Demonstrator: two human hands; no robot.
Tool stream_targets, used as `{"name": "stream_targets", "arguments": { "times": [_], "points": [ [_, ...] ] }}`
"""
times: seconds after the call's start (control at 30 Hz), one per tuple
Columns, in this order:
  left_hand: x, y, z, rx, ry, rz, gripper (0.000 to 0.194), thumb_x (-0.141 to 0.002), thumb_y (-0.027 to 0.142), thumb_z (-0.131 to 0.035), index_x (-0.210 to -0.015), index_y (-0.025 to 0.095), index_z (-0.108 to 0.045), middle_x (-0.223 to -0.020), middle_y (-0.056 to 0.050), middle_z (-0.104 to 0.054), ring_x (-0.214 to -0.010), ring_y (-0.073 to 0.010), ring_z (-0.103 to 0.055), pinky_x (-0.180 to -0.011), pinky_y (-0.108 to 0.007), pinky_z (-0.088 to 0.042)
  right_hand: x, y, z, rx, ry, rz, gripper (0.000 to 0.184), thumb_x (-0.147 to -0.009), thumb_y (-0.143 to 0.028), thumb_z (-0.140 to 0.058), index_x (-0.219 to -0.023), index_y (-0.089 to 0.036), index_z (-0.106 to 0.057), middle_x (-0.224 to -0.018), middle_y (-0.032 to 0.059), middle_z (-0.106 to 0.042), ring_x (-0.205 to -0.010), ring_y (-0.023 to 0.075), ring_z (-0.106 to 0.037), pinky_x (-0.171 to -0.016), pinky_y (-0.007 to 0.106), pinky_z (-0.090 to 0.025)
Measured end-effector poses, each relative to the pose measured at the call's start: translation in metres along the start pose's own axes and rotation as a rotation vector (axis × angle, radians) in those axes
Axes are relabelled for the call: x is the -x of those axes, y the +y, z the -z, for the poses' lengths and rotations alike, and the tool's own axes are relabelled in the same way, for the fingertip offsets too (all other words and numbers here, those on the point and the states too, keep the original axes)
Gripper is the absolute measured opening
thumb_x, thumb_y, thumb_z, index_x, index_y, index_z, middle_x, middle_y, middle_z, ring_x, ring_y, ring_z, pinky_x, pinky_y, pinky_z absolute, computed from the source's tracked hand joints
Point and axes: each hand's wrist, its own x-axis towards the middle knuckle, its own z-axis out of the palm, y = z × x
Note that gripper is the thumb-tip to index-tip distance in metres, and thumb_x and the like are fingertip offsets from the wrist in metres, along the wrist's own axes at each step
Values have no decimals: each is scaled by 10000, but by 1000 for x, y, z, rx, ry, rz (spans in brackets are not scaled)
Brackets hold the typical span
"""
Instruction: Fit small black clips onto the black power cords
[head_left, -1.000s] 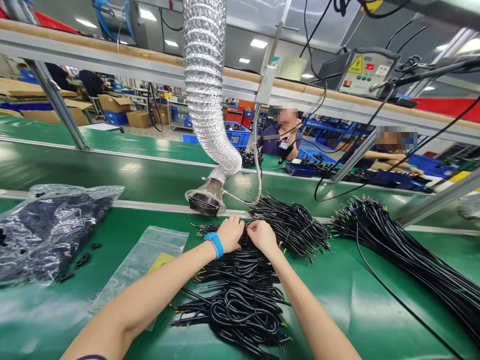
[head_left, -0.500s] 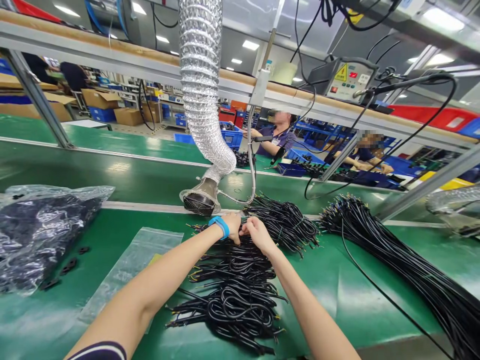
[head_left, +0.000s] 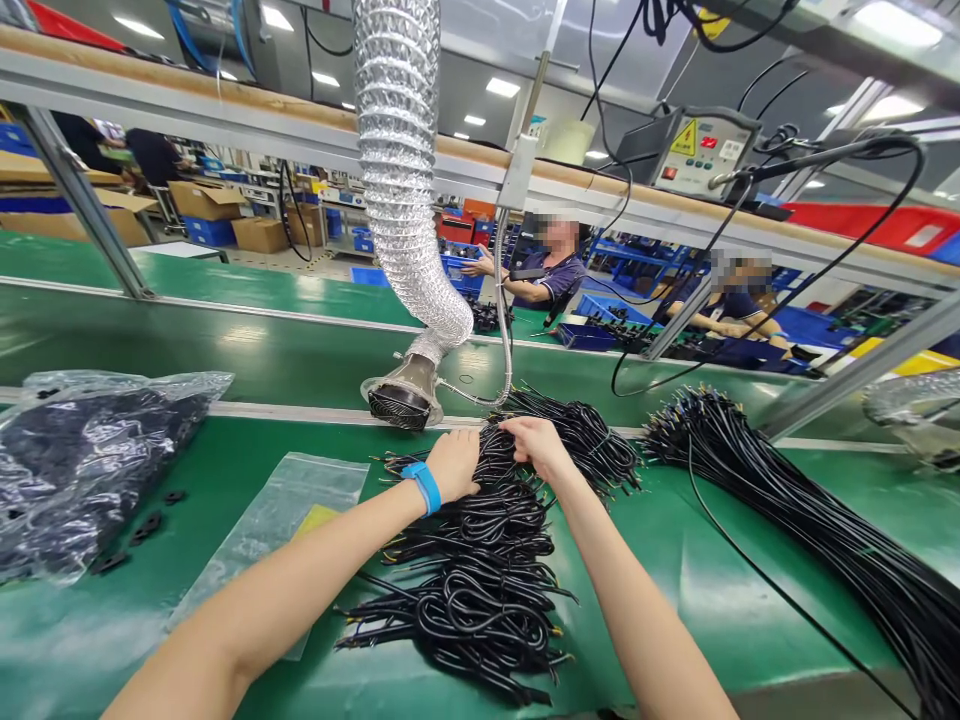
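Coiled black cable bundles (head_left: 480, 610) with stripped, coloured wire ends lie in a row on the green bench. At the far end of the row, my left hand (head_left: 454, 466), with a blue band at the wrist, is closed round the left side of a bundle (head_left: 495, 455). My right hand (head_left: 537, 444) grips the same bundle from the right, its fingers curled and the index finger pointing left. Parts of the fingertips are hidden among the cables. Just beyond the right hand is another pile of coiled cables (head_left: 592, 435).
A fume duct (head_left: 401, 170) hangs down, its hood (head_left: 405, 395) close beyond my hands. Long straight cables (head_left: 780, 500) stretch along the right. At left are a plastic bag of black parts (head_left: 97, 460) and a flat clear bag (head_left: 277, 510). Co-workers (head_left: 551, 270) sit across the bench.
My hands have moved apart: the left slid left and slightly nearer, the right shifted a little right. More of the bundle between them shows. A co-worker's hand opposite has risen.
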Motion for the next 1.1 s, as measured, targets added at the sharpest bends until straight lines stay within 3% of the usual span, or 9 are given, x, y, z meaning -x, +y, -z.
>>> {"name": "stream_targets", "arguments": {
  "times": [0.13,0.3,0.4,0.6,0.83,0.97,1.1],
  "points": [
    [4,2,-3,-60,61,-51,575,-632,269,-837,-1085,109,-521,-1063,-161,-617,-990,-311,-595,-828,-395,-444,-10,2,9,-131,76,-34,238,-738,-311,-741,-691,-179,-548,-397,-154,-199,-346,28,-167,-346,189,-214],
    [8,1,-3,-98,115,-118,549,-666,253,-814,-1102,92,-522,-1050,-155,-601,-966,-301,-574,-814,-391,-432,-12,7,17,-144,118,-46,267,-867,-351,-638,-705,-167,-533,-432,-147,-242,-338,26,-190,-350,172,-228],
    [10,1,-2,-118,141,-149,582,-675,257,-808,-1143,79,-511,-1043,-159,-602,-948,-304,-572,-808,-395,-433,-8,6,14,-103,176,17,202,-778,-303,-680,-680,-163,-573,-389,-139,-252,-330,40,-204,-350,198,-243],
    [10,0,-3,-143,201,-229,643,-652,240,-818,-1190,92,-498,-1006,-133,-603,-929,-301,-581,-802,-398,-445,-1,-4,5,10,264,201,128,-688,-303,-673,-677,-177,-658,-507,-33,-545,-422,80,-424,-402,203,-315],
    [21,-9,-18,-90,359,-279,589,-761,149,-679,-1296,115,-434,-1113,-177,-609,-1016,-320,-595,-891,-468,-454,0,-3,31,-17,215,113,209,-663,-361,-673,-688,-158,-631,-377,-110,-306,-326,50,-243,-345,206,-275],
    [26,-10,-26,-2,437,-233,625,-750,132,-673,-1319,144,-415,-1201,-194,-593,-1090,-338,-586,-953,-492,-446,13,0,48,-32,185,114,247,-608,-369,-734,-683,-149,-653,-388,-109,-303,-358,43,-235,-354,206,-255],
    [24,-13,-31,168,466,-151,629,-711,172,-701,-1281,161,-435,-1138,-159,-623,-1056,-325,-610,-918,-473,-488,22,10,52,-24,162,122,277,-595,-401,-745,-687,-151,-673,-401,-99,-341,-380,51,-252,-376,215,-255]
  ]
}}
